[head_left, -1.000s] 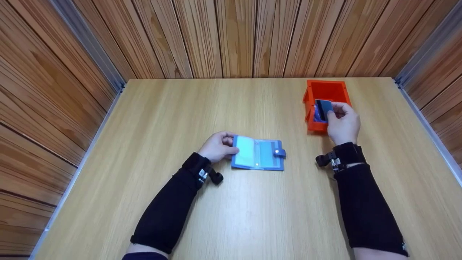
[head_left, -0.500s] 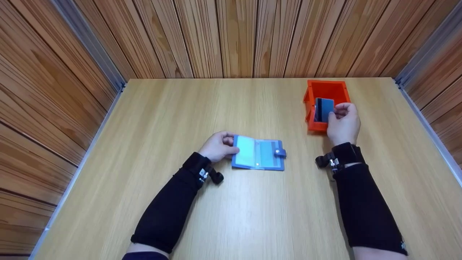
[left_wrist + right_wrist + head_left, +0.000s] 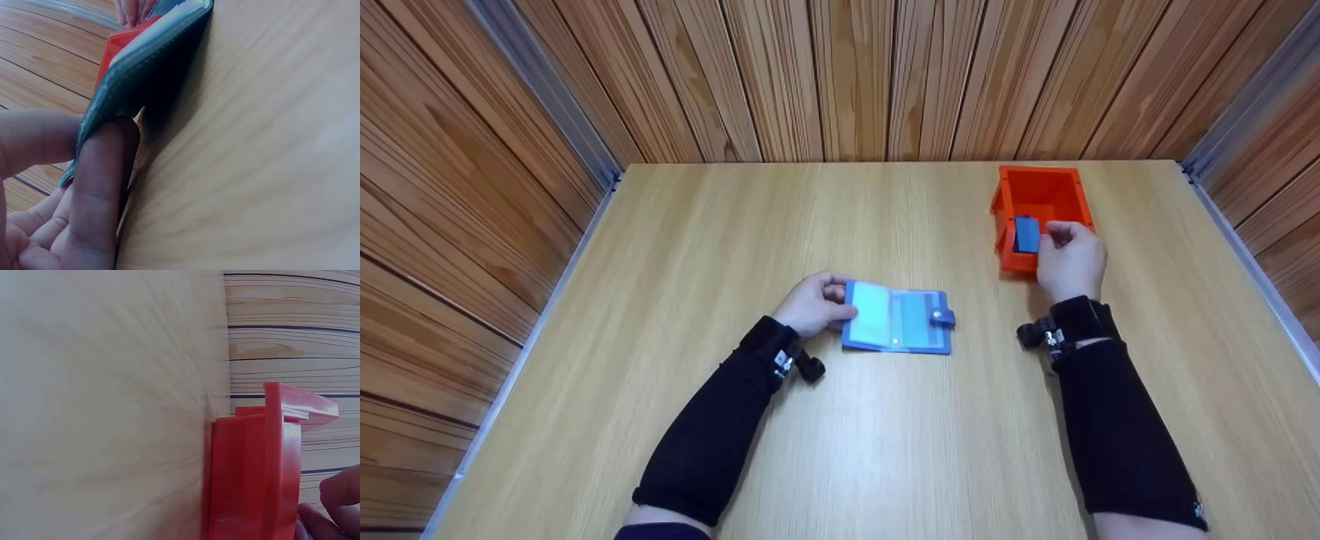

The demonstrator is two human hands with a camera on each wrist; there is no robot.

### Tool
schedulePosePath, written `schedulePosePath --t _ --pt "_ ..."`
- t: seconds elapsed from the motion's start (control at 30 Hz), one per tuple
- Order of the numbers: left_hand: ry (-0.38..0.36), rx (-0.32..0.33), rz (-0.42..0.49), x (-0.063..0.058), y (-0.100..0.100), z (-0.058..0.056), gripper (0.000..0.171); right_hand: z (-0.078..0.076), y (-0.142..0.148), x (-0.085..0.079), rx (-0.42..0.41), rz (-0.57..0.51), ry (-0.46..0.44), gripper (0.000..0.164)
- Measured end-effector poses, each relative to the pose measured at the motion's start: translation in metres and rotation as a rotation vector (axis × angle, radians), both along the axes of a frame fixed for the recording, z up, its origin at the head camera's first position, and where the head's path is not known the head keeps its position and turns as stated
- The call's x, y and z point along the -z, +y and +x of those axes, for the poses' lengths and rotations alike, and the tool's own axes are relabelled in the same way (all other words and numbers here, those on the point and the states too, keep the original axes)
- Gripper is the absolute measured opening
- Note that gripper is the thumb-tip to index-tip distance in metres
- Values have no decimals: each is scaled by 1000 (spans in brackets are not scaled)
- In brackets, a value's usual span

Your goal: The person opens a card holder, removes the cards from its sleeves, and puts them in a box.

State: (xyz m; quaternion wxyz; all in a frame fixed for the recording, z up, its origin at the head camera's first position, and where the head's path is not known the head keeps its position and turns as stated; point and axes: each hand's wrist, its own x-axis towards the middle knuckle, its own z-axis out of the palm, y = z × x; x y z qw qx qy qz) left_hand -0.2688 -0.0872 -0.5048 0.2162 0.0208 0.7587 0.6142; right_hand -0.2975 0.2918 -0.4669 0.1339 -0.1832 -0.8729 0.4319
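An unfolded blue card wallet (image 3: 915, 322) with clear sleeves and a snap strap lies on the table. My left hand (image 3: 808, 304) pinches its left edge, thumb on top and fingers below. The left wrist view shows the wallet (image 3: 140, 62) tilted up off the table on that side. At the orange bin (image 3: 1044, 193), my right hand (image 3: 1072, 259) is over the front right wall, fingers bent. A blue card (image 3: 1026, 235) with a dark stripe is low in the bin beside the thumb. Whether my fingers still pinch its right side cannot be seen.
The bin stands at the back right of the wooden table (image 3: 735, 225). Wood-plank panels (image 3: 855, 82) close off the back and both sides, with metal strips along the corners. A small camera is strapped to each wrist.
The blue card has dropped lower in the bin, and less of it shows. My right hand has shifted slightly with its fingers more bent. The left hand and wallet have stayed put.
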Motion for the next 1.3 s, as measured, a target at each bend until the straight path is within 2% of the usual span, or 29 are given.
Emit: schedulePosePath --t 0.17,0.37,0.47,0.63,0.77,1.0,1.2,1.3 --pt "-11 -6 13 0 1 0 55 0 -1 -1 -11 -24 -20 36" --pt "-14 -13 30 1 2 1 54 2 -3 -3 -25 -68 8 43" --pt "-16 -12 31 1 2 1 53 4 -5 -6 -37 -94 39 47" --pt "-16 -7 14 1 2 1 53 12 -16 -21 -88 -97 131 46" --pt "-1 -7 -11 -1 1 1 55 19 -33 -32 -218 -54 130 46" --pt "-6 -5 -11 -2 0 1 55 31 -70 -31 -556 86 42 47" --pt "-6 -9 -1 -1 1 0 53 43 -100 -18 -790 265 -189 75" --pt "-14 -11 25 -1 2 1 53 47 -111 -10 -863 386 -252 85"
